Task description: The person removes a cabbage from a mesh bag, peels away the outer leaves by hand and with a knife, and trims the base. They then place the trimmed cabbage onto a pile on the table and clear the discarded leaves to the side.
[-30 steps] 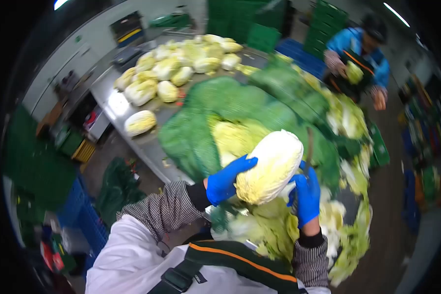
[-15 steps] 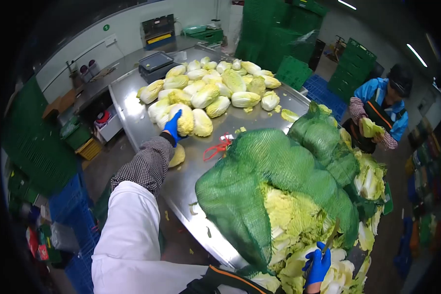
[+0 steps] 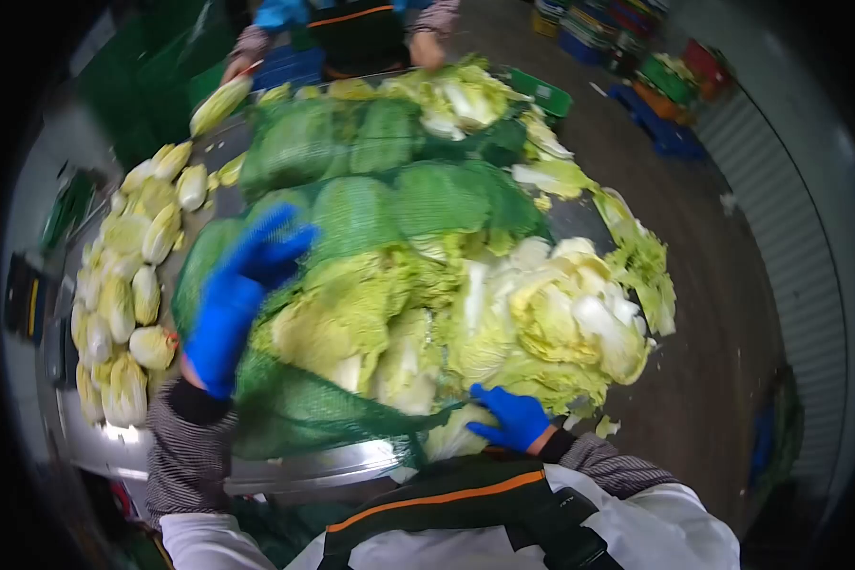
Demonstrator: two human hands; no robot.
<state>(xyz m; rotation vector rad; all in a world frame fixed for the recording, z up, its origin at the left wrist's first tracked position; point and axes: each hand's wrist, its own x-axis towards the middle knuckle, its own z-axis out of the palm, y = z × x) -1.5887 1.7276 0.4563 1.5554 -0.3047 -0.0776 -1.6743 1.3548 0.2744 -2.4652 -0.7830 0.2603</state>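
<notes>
My left hand (image 3: 242, 290), in a blue glove and slightly blurred, is raised over the left side of the green mesh bag (image 3: 356, 214). Its fingers are apart and hold nothing. Low at the front, my right hand (image 3: 516, 421), also blue-gloved, has finger and thumb at the drawn-out edge of the mesh and seems to grip it. A pale piece of napa cabbage (image 3: 456, 432) lies just beside those fingers. Loose yellow-green cabbage leaves (image 3: 342, 313) fill the bag's mouth, with more leaves (image 3: 579, 313) heaped to the right. No knife is visible now.
Several trimmed napa cabbages (image 3: 119, 304) lie on the steel table (image 3: 342, 463) at left. Another full mesh bag (image 3: 332, 142) lies behind. Across the table a co-worker (image 3: 356, 33) has one hand at a cabbage (image 3: 220, 104). A green crate (image 3: 540, 92) stands at the far edge.
The view has swung right and down onto the bag. My left hand has left the cabbage on the pile and is now above the bag. The knife in my right hand no longer shows.
</notes>
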